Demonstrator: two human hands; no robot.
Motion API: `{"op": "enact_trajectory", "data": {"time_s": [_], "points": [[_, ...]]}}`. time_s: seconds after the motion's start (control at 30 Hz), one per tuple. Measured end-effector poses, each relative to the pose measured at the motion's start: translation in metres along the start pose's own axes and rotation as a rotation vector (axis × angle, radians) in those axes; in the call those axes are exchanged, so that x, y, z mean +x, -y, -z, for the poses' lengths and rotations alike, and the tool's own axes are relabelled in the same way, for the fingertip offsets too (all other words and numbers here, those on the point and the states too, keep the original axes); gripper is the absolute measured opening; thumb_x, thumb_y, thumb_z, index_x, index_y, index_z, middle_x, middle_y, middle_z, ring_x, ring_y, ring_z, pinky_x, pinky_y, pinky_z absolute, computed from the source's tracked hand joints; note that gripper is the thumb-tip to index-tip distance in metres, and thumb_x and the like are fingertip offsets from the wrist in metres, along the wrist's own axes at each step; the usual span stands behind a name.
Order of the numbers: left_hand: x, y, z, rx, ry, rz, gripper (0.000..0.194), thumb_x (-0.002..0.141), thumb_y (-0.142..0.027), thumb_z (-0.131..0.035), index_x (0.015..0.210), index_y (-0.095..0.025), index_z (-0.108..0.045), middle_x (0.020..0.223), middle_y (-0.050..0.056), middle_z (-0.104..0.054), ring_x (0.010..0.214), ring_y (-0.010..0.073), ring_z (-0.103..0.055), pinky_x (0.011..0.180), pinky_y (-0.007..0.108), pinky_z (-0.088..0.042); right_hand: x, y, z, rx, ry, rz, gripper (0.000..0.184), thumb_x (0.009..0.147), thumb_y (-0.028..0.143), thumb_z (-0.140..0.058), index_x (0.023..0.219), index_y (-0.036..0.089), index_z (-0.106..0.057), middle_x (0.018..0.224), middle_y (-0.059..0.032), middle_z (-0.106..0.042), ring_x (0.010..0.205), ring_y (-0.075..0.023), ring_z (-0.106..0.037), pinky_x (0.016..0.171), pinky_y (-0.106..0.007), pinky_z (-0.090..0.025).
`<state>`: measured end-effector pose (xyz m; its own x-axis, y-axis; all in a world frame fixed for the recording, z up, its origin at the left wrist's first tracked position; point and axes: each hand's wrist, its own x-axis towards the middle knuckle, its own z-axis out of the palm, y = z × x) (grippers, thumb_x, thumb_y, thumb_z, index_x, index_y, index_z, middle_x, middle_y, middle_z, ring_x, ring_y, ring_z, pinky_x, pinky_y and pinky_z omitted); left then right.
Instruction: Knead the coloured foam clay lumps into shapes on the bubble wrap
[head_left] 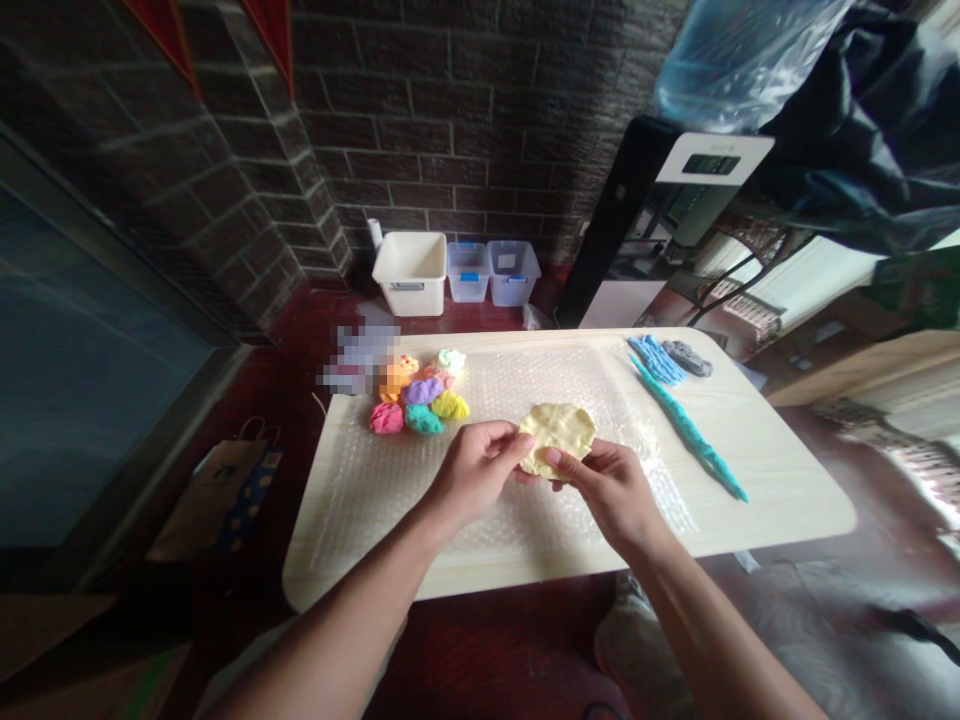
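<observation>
Between my two hands, above the table, is a flattened pale yellow piece of modelling clay [561,430], roughly round with a ragged edge. My left hand [487,455] pinches its left side, thumb on top. On the lower right, my right hand [606,480] grips it with the thumb pressed on the face and fingers behind. Several coloured clay lumps lie to the left on the table, among them a purple lump [422,391], a red lump [387,418], a teal lump [424,419] and a yellow lump [451,405].
Bubble wrap [375,500] covers much of the pale table [795,490]. A long turquoise clay roll [694,440], blue strips [657,360] and a grey lump [688,358] lie at the right. Behind stand a white bin [411,272], two clear boxes and a water dispenser [630,220].
</observation>
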<state>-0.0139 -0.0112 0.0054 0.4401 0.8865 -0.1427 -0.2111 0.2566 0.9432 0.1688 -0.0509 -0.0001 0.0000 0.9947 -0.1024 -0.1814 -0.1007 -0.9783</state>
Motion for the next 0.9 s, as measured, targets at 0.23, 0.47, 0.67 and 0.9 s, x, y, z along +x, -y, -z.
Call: {"op": "enact_trajectory", "data": {"time_s": [0.23,0.47,0.67,0.9], "points": [[0.0020,-0.0024,0.0033,0.010,-0.085,-0.046,0.043,0.081,-0.056,-0.084,0.084,-0.013,-0.080,0.085,0.008,-0.079,0.076,0.0245,-0.076,0.071,0.036,-0.067,0.0005,0.0038,0.0016,0.007,-0.037,-0.002,0.028,0.083,0.043,-0.091,0.077,0.016,-0.086,0.071,-0.0067,-0.077,0.062,-0.0146,-0.065,0.062,-0.029,-0.057],[0.0011,-0.0064,0.0000,-0.147,-0.047,0.117,0.048,0.073,-0.053,-0.093,0.090,-0.011,-0.078,0.088,0.010,-0.080,0.071,0.0202,-0.077,0.070,0.032,-0.067,0.0004,0.0047,0.0018,0.024,-0.038,-0.010,0.026,0.083,0.042,-0.091,0.079,0.017,-0.087,0.073,-0.0067,-0.079,0.062,-0.0143,-0.066,0.062,-0.027,-0.059],[0.0018,-0.0049,0.0012,-0.126,-0.089,0.088,0.054,0.066,-0.055,-0.097,0.085,-0.008,-0.078,0.085,0.012,-0.081,0.067,0.0194,-0.077,0.068,0.028,-0.066,0.0001,0.0021,0.0037,0.074,-0.012,-0.053,0.029,0.084,0.045,-0.090,0.085,0.017,-0.088,0.075,-0.0072,-0.079,0.063,-0.0151,-0.068,0.064,-0.028,-0.060],[-0.0009,-0.0083,0.0018,-0.200,-0.035,0.161,0.052,0.071,-0.049,-0.096,0.097,-0.008,-0.078,0.092,0.013,-0.081,0.072,0.0197,-0.078,0.072,0.031,-0.066,0.0001,0.0007,0.0038,0.050,-0.069,-0.011,0.025,0.083,0.042,-0.091,0.080,0.018,-0.086,0.073,-0.0056,-0.077,0.061,-0.0155,-0.068,0.062,-0.030,-0.060]]}}
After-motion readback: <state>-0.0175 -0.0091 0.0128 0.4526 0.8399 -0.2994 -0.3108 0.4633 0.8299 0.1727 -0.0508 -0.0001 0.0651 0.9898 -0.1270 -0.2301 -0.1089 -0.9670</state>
